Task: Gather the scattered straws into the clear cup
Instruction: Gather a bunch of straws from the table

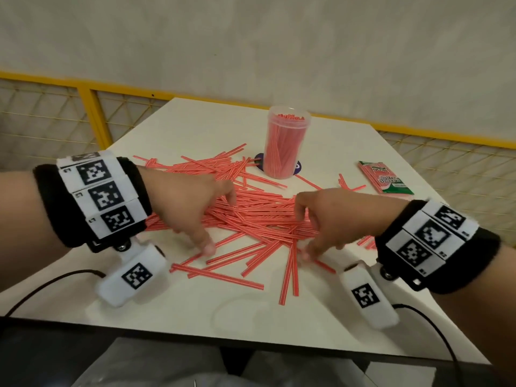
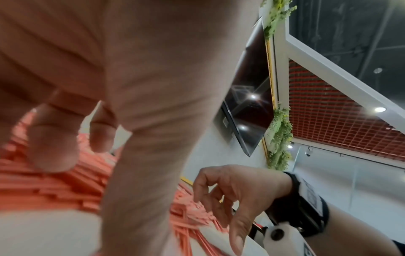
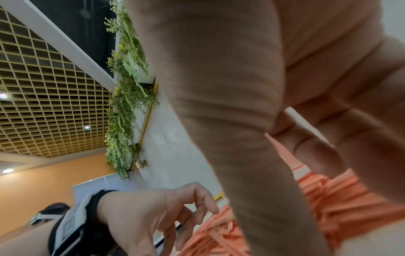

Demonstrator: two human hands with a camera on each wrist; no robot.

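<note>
A heap of red-and-white striped straws lies spread across the middle of the white table. Behind it stands the clear cup, upright and packed with straws. My left hand comes down on the heap's left side, with its fingertips on the straws and its thumb at the near edge. My right hand mirrors it on the right side, fingers spread and bent down onto the straws. Neither hand holds a straw. The left wrist view shows my fingers over the straws, and the right wrist view shows the left hand.
A straw packet lies at the far right of the table. A purple coaster sits under the cup. A few stray straws lie between cup and packet. Yellow mesh railing runs behind the table. Black cables trail off both wrists.
</note>
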